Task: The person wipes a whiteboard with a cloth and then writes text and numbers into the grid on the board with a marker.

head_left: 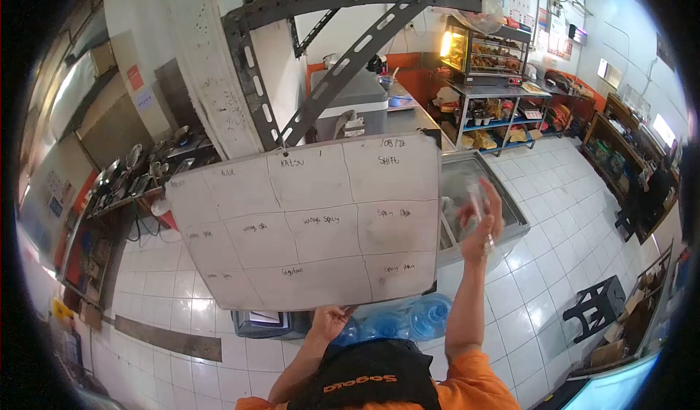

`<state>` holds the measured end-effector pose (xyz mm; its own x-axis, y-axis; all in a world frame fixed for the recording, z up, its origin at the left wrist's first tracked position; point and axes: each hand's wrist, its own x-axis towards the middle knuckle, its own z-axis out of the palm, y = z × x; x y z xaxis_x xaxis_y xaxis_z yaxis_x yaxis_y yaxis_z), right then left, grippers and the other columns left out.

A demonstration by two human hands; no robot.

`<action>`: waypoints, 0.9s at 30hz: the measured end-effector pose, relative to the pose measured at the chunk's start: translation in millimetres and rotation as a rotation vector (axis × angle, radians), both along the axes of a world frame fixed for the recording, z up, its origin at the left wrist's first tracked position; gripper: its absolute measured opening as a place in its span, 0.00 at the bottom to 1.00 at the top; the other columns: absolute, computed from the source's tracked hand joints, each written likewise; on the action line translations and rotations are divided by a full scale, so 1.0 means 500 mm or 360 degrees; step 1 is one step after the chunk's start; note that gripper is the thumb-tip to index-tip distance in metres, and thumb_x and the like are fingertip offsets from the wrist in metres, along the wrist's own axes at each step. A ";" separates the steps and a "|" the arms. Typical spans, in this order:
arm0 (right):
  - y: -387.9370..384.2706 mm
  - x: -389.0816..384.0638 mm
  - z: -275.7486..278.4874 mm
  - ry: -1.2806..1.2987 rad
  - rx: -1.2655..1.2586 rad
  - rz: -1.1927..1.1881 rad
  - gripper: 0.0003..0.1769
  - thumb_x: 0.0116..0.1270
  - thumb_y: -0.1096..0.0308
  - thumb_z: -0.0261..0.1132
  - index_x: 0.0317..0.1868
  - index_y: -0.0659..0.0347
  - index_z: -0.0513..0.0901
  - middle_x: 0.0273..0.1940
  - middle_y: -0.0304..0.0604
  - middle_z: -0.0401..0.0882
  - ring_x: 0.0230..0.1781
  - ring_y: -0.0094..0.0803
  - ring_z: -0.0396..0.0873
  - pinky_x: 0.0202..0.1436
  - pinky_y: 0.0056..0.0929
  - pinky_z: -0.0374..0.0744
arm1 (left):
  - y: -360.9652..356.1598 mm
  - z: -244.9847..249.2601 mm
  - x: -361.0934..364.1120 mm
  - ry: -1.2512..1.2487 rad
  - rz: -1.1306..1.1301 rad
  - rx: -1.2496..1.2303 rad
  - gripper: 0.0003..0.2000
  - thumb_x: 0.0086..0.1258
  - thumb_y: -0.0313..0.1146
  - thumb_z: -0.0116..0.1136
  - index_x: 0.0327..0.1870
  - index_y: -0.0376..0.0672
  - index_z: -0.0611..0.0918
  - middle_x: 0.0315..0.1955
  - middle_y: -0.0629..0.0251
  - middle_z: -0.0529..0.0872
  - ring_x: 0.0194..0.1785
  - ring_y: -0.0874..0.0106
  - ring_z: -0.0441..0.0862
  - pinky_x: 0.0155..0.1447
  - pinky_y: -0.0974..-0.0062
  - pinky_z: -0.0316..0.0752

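Note:
A whiteboard hangs in front of me, ruled into boxes with handwritten words such as "Katsu", "Wings Spicy" and "Shift". At its lower edge, my left hand has its fingers curled against the frame. My right hand is raised just beyond the board's right side, closed around a slim, clear whitish object. Motion blurs that object, and I cannot tell its kind. Behind the right hand is a glass-topped chest freezer, partly hidden by the board.
A slotted metal bracket stands above the board. Blue water jugs and a dark crate sit below it. To the right are a black stool and a lit food display case; cookware fills a left-hand counter.

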<state>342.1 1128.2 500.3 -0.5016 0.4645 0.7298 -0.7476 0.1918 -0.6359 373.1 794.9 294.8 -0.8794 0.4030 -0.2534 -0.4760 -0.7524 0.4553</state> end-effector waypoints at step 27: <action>-0.100 -0.190 0.159 0.0146 0.1130 -0.0053 0.06 0.62 0.73 0.71 0.34 0.61 0.80 0.28 0.43 0.87 0.27 0.27 0.87 0.32 0.23 0.82 | -0.021 -0.034 0.009 -0.0129 0.0149 -0.0112 0.18 0.73 0.29 0.43 0.60 0.36 0.75 0.56 0.52 0.82 0.58 0.53 0.81 0.62 0.50 0.81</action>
<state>246.9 1078.0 579.7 -0.4175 -0.1240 0.9002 -0.7785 0.5597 -0.2839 377.7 784.2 277.7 -0.8878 0.2987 -0.3501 -0.4426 -0.7627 0.4715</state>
